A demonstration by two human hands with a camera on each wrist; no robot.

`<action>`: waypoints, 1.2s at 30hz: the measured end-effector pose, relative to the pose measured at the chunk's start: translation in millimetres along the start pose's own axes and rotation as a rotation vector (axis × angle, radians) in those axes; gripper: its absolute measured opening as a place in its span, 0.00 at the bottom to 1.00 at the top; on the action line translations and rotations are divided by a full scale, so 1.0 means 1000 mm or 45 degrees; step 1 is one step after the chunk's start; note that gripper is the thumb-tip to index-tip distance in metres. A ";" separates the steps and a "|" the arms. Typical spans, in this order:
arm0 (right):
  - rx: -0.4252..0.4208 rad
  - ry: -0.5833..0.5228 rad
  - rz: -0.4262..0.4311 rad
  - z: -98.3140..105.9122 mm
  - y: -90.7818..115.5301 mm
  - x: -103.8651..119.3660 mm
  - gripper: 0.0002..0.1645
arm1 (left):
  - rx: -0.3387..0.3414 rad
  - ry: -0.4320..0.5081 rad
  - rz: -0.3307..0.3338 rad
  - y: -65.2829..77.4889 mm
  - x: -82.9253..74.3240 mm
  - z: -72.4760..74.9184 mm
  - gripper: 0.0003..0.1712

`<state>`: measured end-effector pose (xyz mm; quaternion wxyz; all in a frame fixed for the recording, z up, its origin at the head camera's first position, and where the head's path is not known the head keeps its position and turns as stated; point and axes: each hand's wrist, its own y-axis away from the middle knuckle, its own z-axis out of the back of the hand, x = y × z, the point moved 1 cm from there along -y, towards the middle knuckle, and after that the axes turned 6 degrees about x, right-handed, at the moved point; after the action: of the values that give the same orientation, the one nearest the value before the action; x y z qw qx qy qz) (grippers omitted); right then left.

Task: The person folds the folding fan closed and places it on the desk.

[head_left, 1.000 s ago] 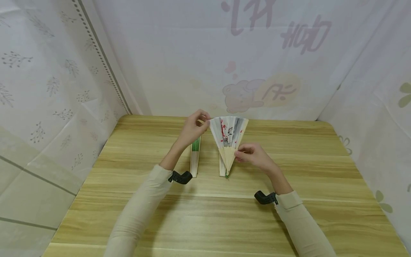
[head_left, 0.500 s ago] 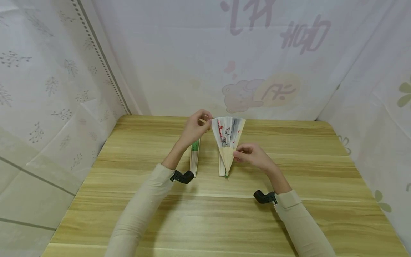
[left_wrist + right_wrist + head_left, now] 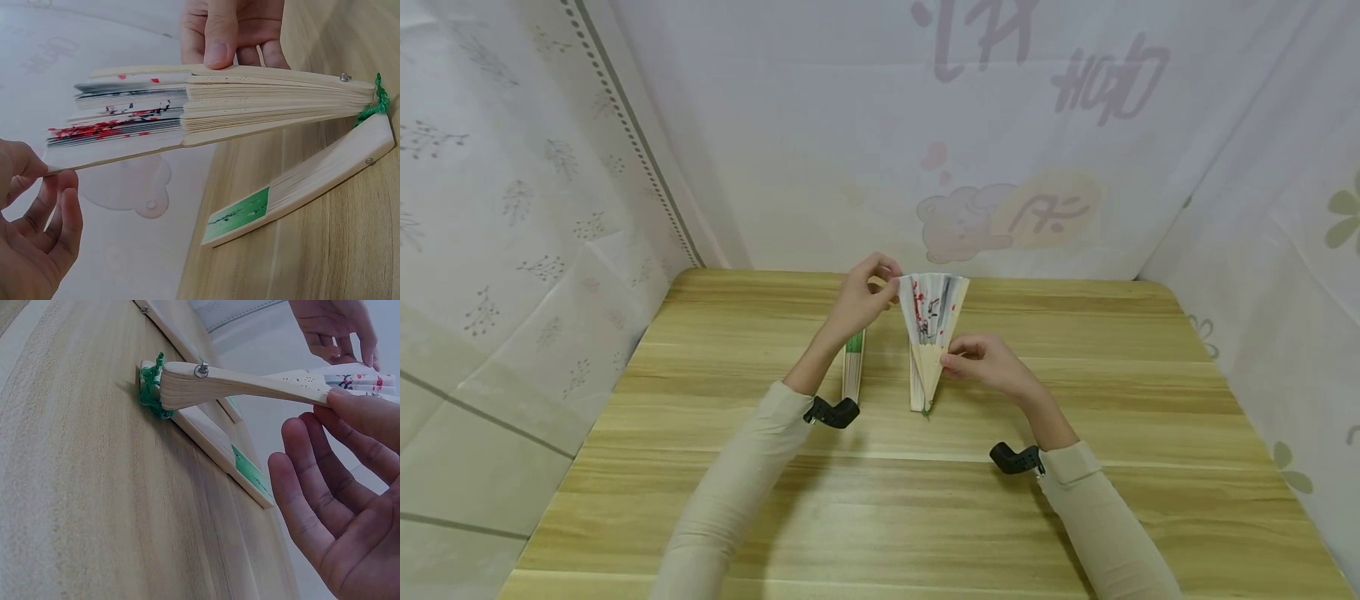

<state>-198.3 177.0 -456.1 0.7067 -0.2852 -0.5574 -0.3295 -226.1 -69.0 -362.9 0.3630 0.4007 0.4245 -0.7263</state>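
Note:
A partly spread folding fan [image 3: 931, 312] with red blossoms on white is held above the table between both hands. My left hand [image 3: 863, 298] pinches the top corner of its left outer stick. Lower down, my right hand [image 3: 988, 365] pinches the right outer stick between thumb and forefinger. The left wrist view shows the fan's pleats [image 3: 125, 122] bunched close, and a green tassel cord [image 3: 375, 103] at the pivot end. Behind the held fan lies a folded green fan [image 3: 240, 465], partly covered. A second folded green fan [image 3: 853, 367] lies left of it, near my left forearm.
The wooden table [image 3: 880, 517] runs back to a printed cloth [image 3: 812, 150] hung behind it. More patterned cloth [image 3: 520, 250] hangs along the left side. A black wrist camera [image 3: 832, 412] sticks out from the left cuff, another [image 3: 1015, 458] from the right.
The blossom fan has narrowed as its two outer sticks came closer together. My left hand has moved slightly right with its corner; my right hand has shifted slightly left.

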 end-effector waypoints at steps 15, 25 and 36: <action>-0.007 -0.048 -0.019 -0.001 -0.001 -0.002 0.07 | -0.023 -0.001 -0.016 -0.011 0.028 -0.005 0.04; -0.026 -0.035 -0.030 -0.002 -0.002 0.000 0.08 | -0.011 -0.021 -0.015 -0.012 0.027 -0.008 0.06; -0.049 -0.118 -0.042 -0.003 -0.003 -0.001 0.11 | 0.008 0.035 -0.054 -0.013 0.019 -0.011 0.07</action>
<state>-199.1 172.8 -457.5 0.6691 -0.3044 -0.5876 -0.3382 -242.1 -58.1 -378.7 0.3403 0.4027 0.4356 -0.7296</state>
